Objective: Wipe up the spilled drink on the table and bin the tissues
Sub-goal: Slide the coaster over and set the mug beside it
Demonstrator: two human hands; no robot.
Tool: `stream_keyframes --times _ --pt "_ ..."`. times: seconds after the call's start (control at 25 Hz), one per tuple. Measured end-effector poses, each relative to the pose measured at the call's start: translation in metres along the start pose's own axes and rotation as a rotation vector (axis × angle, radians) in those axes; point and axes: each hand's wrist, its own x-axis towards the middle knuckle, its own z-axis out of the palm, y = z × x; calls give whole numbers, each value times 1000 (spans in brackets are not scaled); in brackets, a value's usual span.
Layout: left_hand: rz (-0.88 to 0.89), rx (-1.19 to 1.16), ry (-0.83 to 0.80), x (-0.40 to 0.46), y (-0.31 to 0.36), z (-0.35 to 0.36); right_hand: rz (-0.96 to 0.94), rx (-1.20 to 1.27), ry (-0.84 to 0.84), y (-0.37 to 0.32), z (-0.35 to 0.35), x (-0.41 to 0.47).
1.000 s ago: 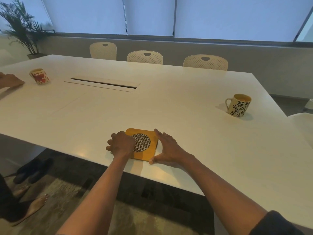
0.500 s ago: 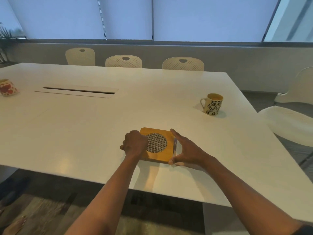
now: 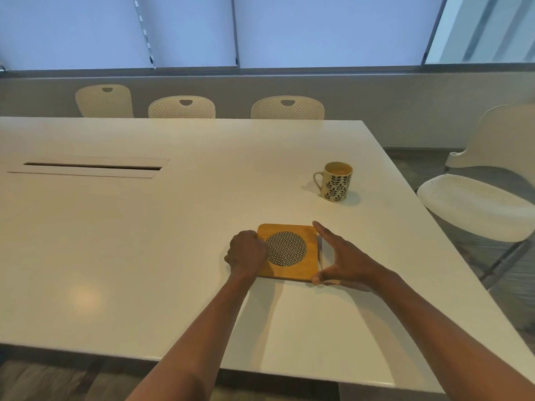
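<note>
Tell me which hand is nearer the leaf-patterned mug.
Right. The right hand rests at the wooden board's right edge, below the mug; the left hand grips its left edge, farther away.

Two bare forearms reach in from the near edge of the white table (image 3: 144, 256), uncovered from wrist to where they leave the view, with no sleeve showing on either. The left hand (image 3: 246, 251) wears no ring, watch or band on the parts that show. The right hand (image 3: 344, 261), the one nearer the table's right edge, is equally plain and unadorned.
</note>
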Motion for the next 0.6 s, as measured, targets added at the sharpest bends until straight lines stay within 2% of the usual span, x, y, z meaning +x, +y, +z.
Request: stream_keyframes --times 0.28,0.6 --pt "44 118 -16 12 21 27 31 33 -32 26 -24 8" --pt "154 276 -14 10 15 34 48 -63 -60 36 -21 11"
